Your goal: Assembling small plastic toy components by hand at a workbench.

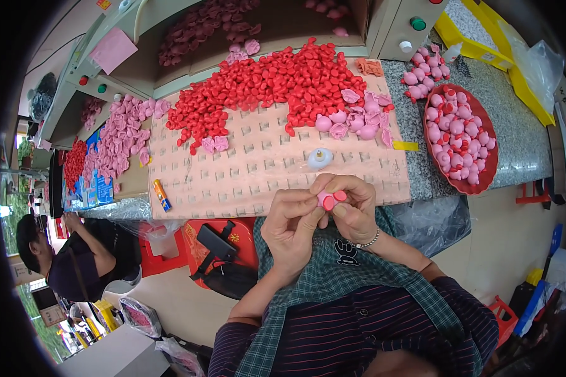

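My left hand (pixel 290 227) and my right hand (pixel 353 212) meet in front of my chest, above the table's near edge. Fingers of both are closed on a small pink toy part (pixel 324 196) with two rounded red pieces (pixel 332 200) at its near side. The fingertips cover much of the pink part. Just beyond my hands a small whitish bottle (pixel 319 159) with a brass-coloured tip rests on the pinkish patterned table sheet (pixel 245 169). Farther off lies a wide heap of small glossy red pieces (pixel 258 88). Pink parts (pixel 358 117), some round and some crumpled, lie at its right end.
A red scalloped bowl (pixel 492 164) on the right holds pink toys with red pieces. More pink shells (pixel 127 135) are heaped at left, near a glue tube (pixel 161 195). Yellow trays (pixel 484 55) stand far right. A red stool (pixel 201 251) and a seated person (pixel 75 257) are at left.
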Available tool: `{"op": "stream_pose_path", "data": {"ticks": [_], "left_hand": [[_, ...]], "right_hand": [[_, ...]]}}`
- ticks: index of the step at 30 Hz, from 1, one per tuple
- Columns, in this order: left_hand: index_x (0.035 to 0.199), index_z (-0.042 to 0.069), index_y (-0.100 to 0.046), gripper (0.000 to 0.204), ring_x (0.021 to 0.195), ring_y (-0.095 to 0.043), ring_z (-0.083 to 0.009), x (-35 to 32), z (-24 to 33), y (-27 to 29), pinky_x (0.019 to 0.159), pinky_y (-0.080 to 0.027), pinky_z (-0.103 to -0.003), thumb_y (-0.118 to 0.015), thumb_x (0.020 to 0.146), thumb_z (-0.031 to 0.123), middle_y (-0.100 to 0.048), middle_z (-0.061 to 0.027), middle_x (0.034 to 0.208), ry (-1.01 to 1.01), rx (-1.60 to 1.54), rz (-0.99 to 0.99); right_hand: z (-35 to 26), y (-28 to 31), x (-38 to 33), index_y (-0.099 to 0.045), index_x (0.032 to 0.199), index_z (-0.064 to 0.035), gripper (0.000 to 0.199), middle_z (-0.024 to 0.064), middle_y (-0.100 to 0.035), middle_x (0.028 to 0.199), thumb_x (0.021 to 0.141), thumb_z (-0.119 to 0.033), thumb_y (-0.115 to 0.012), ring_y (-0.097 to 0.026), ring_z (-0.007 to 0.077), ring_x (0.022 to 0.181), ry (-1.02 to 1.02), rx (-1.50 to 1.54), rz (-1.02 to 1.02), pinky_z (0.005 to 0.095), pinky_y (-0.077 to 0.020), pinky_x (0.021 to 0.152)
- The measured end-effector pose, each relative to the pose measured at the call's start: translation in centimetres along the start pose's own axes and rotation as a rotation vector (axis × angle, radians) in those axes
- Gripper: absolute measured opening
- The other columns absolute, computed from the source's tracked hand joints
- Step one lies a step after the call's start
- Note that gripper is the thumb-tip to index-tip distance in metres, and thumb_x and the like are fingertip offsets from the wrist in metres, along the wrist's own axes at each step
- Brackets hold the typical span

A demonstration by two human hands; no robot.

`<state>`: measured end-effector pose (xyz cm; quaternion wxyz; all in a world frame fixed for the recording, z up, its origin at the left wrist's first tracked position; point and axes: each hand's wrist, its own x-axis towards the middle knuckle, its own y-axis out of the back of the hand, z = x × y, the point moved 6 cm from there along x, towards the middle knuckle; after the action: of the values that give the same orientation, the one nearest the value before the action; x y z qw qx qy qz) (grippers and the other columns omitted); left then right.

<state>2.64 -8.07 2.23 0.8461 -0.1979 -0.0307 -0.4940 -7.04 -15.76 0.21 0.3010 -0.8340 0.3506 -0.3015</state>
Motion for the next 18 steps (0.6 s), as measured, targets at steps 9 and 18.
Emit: {"op": "stream_pose_path", "data": {"ticks": [9, 18], "left_hand": [[0.097, -0.001, -0.061, 0.013, 0.073, -0.064, -0.0151, 0.1, 0.5, 0.1, 0.059, -0.053, -0.025, -0.064, 0.088, -0.010, -0.058, -0.0132, 0.105, -0.038, 0.027, -0.017], [0.097, -0.001, -0.061, 0.011, 0.078, -0.064, -0.0158, 0.5, -0.1, 1.2, 0.061, -0.054, -0.026, -0.064, 0.089, -0.008, -0.058, -0.0128, 0.106, -0.028, -0.008, -0.042]], "right_hand": [[0.6, 0.4, -0.3, -0.061, 0.108, 0.0030, 0.024, 0.0229, -0.059, 0.113, 0.089, -0.011, -0.065, -0.065, 0.0183, 0.080, -0.005, -0.063, 0.018, 0.0230, -0.0556, 0.055], [0.2, -0.2, -0.2, -0.061, 0.110, 0.0037, 0.021, 0.0243, -0.060, 0.114, 0.089, -0.002, -0.063, -0.065, 0.0158, 0.073, 0.005, -0.199, 0.014, 0.0229, -0.0559, 0.058]]}}
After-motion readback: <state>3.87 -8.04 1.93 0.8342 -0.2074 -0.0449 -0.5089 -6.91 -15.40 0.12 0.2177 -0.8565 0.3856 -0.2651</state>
